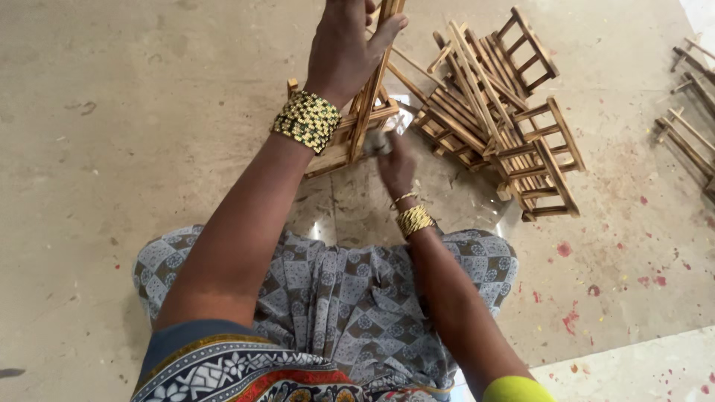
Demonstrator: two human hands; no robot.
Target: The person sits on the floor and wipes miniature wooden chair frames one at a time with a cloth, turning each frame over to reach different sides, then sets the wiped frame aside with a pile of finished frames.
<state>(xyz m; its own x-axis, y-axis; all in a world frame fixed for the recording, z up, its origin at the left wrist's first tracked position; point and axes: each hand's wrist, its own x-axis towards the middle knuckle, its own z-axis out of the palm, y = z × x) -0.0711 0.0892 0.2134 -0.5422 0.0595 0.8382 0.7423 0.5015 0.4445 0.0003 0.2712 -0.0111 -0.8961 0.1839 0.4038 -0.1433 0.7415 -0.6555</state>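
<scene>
Floor: smooth beige stone floor (149, 112), scuffed, with red paint specks at the right; person sits on it, patterned cloth over the knees.
Frame pile: heap of small wooden ladder-like frames (499, 112) lying crosswise, just right of the hands; more loose pieces (693, 112) well apart at the far right edge.
Work piece: wooden frame (357, 123) standing upright on the floor in front of the knees, its top rail running out of view.
Left hand: left hand (346, 45) raised, fingers wrapped round the upright rail, beaded bangle at the wrist.
Right hand: right hand (395, 164) low beside the frame's base, closed on something small and grey; blurred, cannot tell what.
Risk: judged, the frame is steadied by one grip near the top; a slip could tip it into the pile, or the lower fingers could get pinched at the base.
</scene>
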